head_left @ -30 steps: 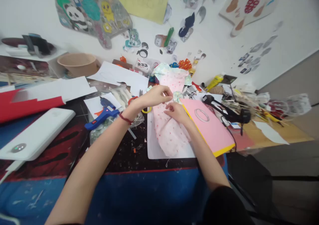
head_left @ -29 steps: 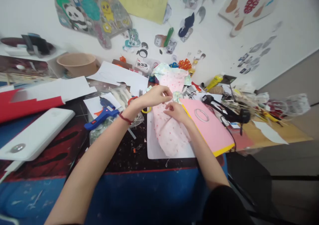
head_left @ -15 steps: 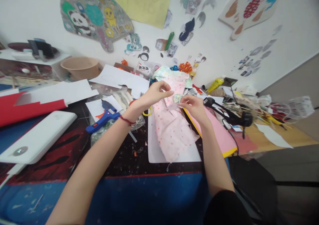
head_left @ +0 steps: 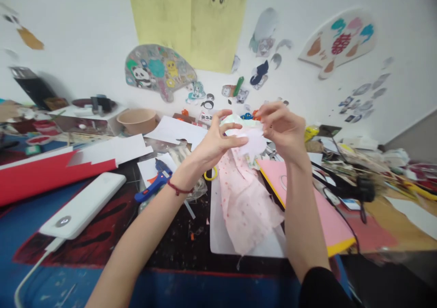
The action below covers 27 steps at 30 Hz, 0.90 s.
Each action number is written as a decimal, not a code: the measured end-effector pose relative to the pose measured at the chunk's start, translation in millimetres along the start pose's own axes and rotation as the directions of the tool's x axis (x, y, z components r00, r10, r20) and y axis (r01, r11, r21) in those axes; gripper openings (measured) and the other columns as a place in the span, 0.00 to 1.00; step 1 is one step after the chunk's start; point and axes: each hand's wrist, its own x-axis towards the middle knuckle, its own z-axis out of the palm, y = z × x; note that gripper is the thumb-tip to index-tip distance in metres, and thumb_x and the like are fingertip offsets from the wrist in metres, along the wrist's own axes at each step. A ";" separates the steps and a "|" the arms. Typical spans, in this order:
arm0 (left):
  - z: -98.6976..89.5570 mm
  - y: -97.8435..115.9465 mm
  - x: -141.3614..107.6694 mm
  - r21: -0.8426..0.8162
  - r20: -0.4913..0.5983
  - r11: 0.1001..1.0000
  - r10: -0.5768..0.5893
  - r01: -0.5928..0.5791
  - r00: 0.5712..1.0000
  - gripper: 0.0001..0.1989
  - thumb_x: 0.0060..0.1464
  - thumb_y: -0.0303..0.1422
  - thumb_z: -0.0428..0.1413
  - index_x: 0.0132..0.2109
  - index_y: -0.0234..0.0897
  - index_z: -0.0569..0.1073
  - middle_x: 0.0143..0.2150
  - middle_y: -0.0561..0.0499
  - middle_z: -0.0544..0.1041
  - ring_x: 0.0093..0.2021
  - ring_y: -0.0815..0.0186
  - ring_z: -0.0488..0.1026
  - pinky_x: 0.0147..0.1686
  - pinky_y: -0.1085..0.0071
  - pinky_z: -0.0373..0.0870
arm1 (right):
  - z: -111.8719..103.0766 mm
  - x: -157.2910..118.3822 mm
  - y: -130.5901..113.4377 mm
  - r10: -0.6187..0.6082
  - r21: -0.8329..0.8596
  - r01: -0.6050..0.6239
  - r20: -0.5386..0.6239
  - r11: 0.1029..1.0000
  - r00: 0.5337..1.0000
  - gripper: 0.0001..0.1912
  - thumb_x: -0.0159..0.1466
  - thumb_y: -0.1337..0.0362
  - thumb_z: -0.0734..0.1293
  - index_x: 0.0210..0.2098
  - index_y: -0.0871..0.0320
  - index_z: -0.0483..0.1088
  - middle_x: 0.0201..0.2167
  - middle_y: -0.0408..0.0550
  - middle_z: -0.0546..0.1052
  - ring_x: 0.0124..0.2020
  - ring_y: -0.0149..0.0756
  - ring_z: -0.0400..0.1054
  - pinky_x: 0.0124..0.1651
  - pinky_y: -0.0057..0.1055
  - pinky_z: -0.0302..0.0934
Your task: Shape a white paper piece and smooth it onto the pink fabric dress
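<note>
The right hand (head_left: 282, 133) perhaps pinches a pale piece (head_left: 254, 142), partly hiding spotted cloth (head_left: 244, 203).

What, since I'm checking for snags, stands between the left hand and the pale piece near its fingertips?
Nothing visible: the thumb of the left hand overlaps the pale piece in this view; whether they touch, I cannot tell.
</note>
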 end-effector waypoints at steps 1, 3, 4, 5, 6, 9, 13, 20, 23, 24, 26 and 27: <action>-2.4 3.8 0.9 0.039 -0.025 0.998 0.056 -0.055 0.998 0.37 0.51 0.26 0.63 0.59 0.52 0.51 0.56 0.51 0.69 0.36 0.76 0.72 0.44 0.71 0.75 | 0.9 4.5 -1.3 0.017 0.008 -0.017 -0.002 1.000 1.000 0.21 0.55 0.41 0.75 0.38 0.49 0.76 0.47 0.47 0.78 0.45 0.40 0.73 0.47 0.40 0.68; -7.7 10.5 2.7 0.130 -0.073 0.977 0.177 -0.166 0.982 0.38 0.51 0.28 0.64 0.59 0.54 0.50 0.56 0.51 0.68 0.35 0.75 0.73 0.42 0.70 0.76 | 3.4 9.9 -2.7 0.105 0.065 -0.105 0.004 0.992 0.994 0.31 0.58 0.37 0.71 0.54 0.45 0.72 0.55 0.50 0.76 0.46 0.39 0.74 0.47 0.39 0.70; -10.0 13.3 3.4 0.184 -0.089 0.960 0.231 -0.212 0.969 0.38 0.51 0.29 0.65 0.59 0.55 0.50 0.56 0.51 0.67 0.35 0.75 0.74 0.41 0.70 0.76 | 5.4 11.0 -2.5 0.163 0.102 -0.164 0.021 0.981 0.986 0.32 0.61 0.36 0.68 0.58 0.44 0.70 0.55 0.51 0.77 0.46 0.38 0.75 0.47 0.37 0.70; -11.9 15.6 4.1 0.242 -0.099 0.938 0.277 -0.247 0.956 0.38 0.52 0.30 0.64 0.60 0.55 0.49 0.56 0.50 0.66 0.36 0.74 0.74 0.41 0.69 0.77 | 8.1 11.2 -1.9 0.217 0.132 -0.222 0.047 0.966 0.975 0.31 0.63 0.37 0.66 0.59 0.45 0.71 0.53 0.51 0.79 0.45 0.37 0.76 0.47 0.36 0.71; -13.3 17.1 4.9 0.302 -0.103 0.914 0.313 -0.270 0.944 0.38 0.53 0.31 0.64 0.60 0.56 0.49 0.56 0.50 0.66 0.35 0.74 0.74 0.40 0.69 0.77 | 11.4 10.8 -0.9 0.265 0.150 -0.273 0.073 0.950 0.962 0.27 0.65 0.39 0.65 0.56 0.47 0.74 0.49 0.50 0.81 0.44 0.37 0.76 0.46 0.35 0.71; -16.1 17.1 7.8 0.466 -0.099 0.829 0.395 -0.308 0.913 0.38 0.56 0.36 0.62 0.63 0.59 0.47 0.57 0.49 0.65 0.36 0.73 0.73 0.37 0.70 0.76 | 23.4 8.6 2.4 0.338 0.189 -0.361 0.144 0.913 0.930 0.20 0.61 0.45 0.72 0.43 0.53 0.81 0.38 0.47 0.83 0.38 0.37 0.77 0.40 0.33 0.72; -20.0 13.7 10.9 0.696 -0.156 0.655 0.537 -0.294 0.829 0.33 0.59 0.42 0.60 0.64 0.57 0.51 0.62 0.47 0.63 0.46 0.66 0.72 0.40 0.69 0.73 | 34.0 8.6 6.6 0.378 0.289 -0.405 0.148 0.867 0.914 0.18 0.57 0.48 0.76 0.34 0.56 0.82 0.28 0.45 0.82 0.28 0.34 0.74 0.30 0.31 0.70; -10.5 26.9 6.7 0.579 -0.214 0.802 0.322 -0.146 0.922 0.11 0.62 0.42 0.57 0.47 0.43 0.70 0.22 0.59 0.61 0.22 0.71 0.57 0.24 0.70 0.56 | 26.3 9.5 11.8 0.506 0.296 -0.523 0.137 0.799 0.851 0.18 0.57 0.49 0.77 0.26 0.58 0.79 0.23 0.43 0.77 0.25 0.32 0.71 0.28 0.29 0.68; -1.3 26.7 5.6 0.369 -0.166 0.929 0.103 -0.035 0.981 0.10 0.57 0.40 0.61 0.39 0.39 0.74 0.19 0.60 0.61 0.18 0.75 0.49 0.19 0.71 0.45 | 23.2 8.5 10.7 0.491 0.274 -0.521 0.176 0.808 0.853 0.18 0.60 0.50 0.74 0.24 0.58 0.76 0.20 0.41 0.73 0.22 0.28 0.67 0.26 0.27 0.65; 1.2 25.4 5.4 0.335 -0.171 0.942 0.088 -0.026 0.981 0.10 0.55 0.39 0.63 0.37 0.38 0.75 0.20 0.59 0.63 0.18 0.76 0.51 0.19 0.72 0.45 | 22.8 8.4 9.6 0.483 0.263 -0.518 0.188 0.814 0.855 0.18 0.61 0.51 0.74 0.23 0.58 0.75 0.20 0.41 0.72 0.22 0.27 0.65 0.26 0.26 0.65; 4.9 21.9 5.3 0.299 -0.211 0.953 0.107 -0.040 0.972 0.09 0.53 0.37 0.65 0.35 0.36 0.77 0.20 0.58 0.67 0.19 0.76 0.55 0.19 0.73 0.49 | 22.9 8.6 6.4 0.473 0.237 -0.514 0.210 0.825 0.856 0.20 0.62 0.51 0.73 0.21 0.59 0.73 0.19 0.40 0.70 0.22 0.26 0.64 0.28 0.26 0.64; 6.2 20.1 5.5 0.288 -0.232 0.956 0.121 -0.051 0.965 0.09 0.53 0.36 0.65 0.35 0.35 0.77 0.20 0.58 0.68 0.19 0.77 0.57 0.19 0.74 0.52 | 23.2 8.8 4.5 0.469 0.227 -0.512 0.219 0.828 0.856 0.21 0.62 0.51 0.73 0.20 0.59 0.71 0.19 0.40 0.69 0.22 0.26 0.63 0.28 0.26 0.64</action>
